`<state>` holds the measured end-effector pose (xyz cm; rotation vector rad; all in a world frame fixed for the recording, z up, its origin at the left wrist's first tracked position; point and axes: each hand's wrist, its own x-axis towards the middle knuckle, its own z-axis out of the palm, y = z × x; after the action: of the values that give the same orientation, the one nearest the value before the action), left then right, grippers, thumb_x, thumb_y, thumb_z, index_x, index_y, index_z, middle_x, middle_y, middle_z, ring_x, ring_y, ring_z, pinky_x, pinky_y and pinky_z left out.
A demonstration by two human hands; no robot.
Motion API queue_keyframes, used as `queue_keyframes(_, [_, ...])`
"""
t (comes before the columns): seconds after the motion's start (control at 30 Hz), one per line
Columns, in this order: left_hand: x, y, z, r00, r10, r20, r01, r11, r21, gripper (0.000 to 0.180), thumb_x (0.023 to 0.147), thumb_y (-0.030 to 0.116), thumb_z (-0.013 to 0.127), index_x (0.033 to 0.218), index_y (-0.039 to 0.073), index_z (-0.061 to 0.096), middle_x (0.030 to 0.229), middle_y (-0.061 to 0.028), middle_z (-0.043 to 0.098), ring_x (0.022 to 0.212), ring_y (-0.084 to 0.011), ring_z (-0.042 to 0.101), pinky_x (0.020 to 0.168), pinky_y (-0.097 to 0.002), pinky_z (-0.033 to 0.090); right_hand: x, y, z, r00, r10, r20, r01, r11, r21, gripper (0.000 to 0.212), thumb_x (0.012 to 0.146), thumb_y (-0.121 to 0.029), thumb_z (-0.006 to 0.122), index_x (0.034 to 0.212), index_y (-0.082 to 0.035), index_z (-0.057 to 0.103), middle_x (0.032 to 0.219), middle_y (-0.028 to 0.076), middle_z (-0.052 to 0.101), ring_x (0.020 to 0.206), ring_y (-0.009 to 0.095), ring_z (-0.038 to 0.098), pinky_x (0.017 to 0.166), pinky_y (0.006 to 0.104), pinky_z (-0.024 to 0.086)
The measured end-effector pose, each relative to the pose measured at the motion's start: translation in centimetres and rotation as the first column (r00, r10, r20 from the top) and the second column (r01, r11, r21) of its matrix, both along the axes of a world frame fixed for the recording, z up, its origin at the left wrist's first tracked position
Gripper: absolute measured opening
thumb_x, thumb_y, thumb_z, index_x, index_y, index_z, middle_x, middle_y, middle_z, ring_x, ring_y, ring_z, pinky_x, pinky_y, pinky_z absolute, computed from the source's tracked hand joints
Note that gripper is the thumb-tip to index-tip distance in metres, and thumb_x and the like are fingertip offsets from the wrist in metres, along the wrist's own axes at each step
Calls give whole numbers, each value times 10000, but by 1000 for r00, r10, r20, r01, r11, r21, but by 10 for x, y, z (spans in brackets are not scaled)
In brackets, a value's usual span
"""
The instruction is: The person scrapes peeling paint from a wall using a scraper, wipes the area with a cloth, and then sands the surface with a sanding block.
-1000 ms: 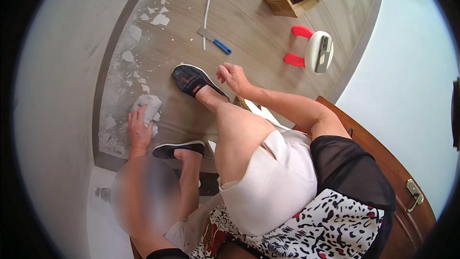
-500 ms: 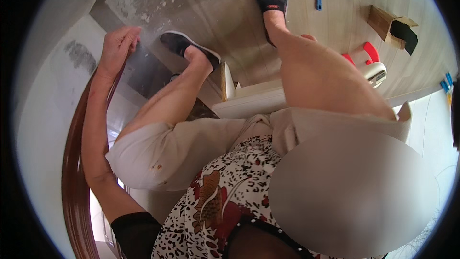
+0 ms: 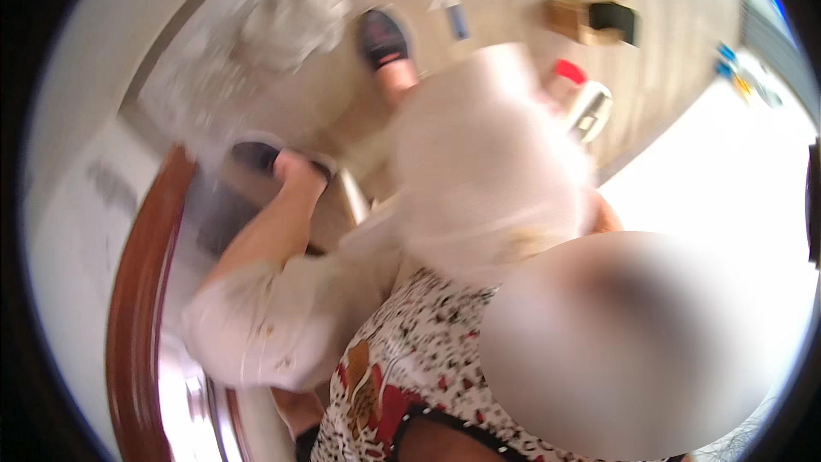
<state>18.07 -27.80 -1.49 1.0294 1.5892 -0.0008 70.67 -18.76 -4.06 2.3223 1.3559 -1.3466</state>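
Neither of my hands shows clearly. My left arm (image 3: 299, 411) appears only as a short stretch of skin beside the black sleeve at the lower edge, and its hand is hidden. Along the left side runs a brown wooden handrail (image 3: 137, 308), with no hand on its visible length. A patch of skin (image 3: 605, 216) shows beyond my right thigh; whether it belongs to my right arm I cannot tell. My raised right leg, in beige shorts (image 3: 487, 162), fills the middle and is smeared by motion. My left foot wears a dark shoe (image 3: 256, 156).
Whitish debris and a crumpled white bag or cloth (image 3: 295, 26) lie at the far left. Farther right are a blue-handled tool (image 3: 457, 21), an open cardboard box (image 3: 569, 19) with something black, a red item (image 3: 569, 71) and a pale object (image 3: 592, 111).
My left hand has left the handrail's far end and dropped out of sight. My right knee has risen. The whole view has turned and shifted, blurring the scene.
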Motion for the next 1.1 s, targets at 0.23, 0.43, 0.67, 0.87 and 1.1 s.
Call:
queue_keyframes(0.23, [-11, 0, 35, 996, -37, -87, 37, 999, 4, 135, 948, 172, 422, 936, 58, 494, 799, -78, 549, 655, -133, 507, 646, -284, 412, 38, 46, 86, 960, -196, 198, 74, 863, 499, 269, 781, 20, 499, 1031, -41, 576, 976, 155, 622, 860, 323, 612, 774, 396, 490])
queue_keyframes(0.43, [-74, -10, 68, 985, 111, -134, -96, 988, 118, 151, 946, 141, 435, 1070, 68, 482, 905, -95, 563, 699, -135, 523, 687, -284, 431, 113, 144, 100, 807, -495, 323, 21, 571, 821, 462, 693, 19, 537, 1150, -16, 476, 1101, 246, 503, 1076, 412, 464, 929, 439, 388])
queue_keyframes(0.67, [-121, 22, 117, 963, 247, -111, -207, 934, 290, 283, 945, 105, 449, 1226, 79, 469, 1029, -114, 579, 749, -137, 542, 734, -284, 453, 242, 247, 113, 636, -539, 553, 103, 769, 631, 808, 793, -339, 694, 1418, -35, 283, 1456, 188, 327, 1347, 330, 316, 1100, 460, 272])
queue_keyframes(0.87, [-129, 99, 179, 973, 80, -218, -30, 974, 223, 385, 915, 40, 503, 1295, 61, 451, 1097, -106, 579, 825, -141, 552, 768, -262, 452, 215, 253, 118, 578, -275, 768, 44, 951, 308, 314, 683, -293, 765, 958, -155, 705, 1050, 102, 677, 1063, 279, 620, 957, 477, 424])
queue_keyframes(1.1, [-96, 175, 210, 987, 1, -162, 43, 961, 274, 200, 918, 61, 515, 1102, -1, 562, 1001, -104, 638, 903, -170, 606, 800, -272, 468, 218, 248, 139, 552, -293, 781, -301, 803, 514, 127, 908, -214, 520, 970, -119, 577, 893, 121, 676, 870, 317, 645, 776, 430, 455])
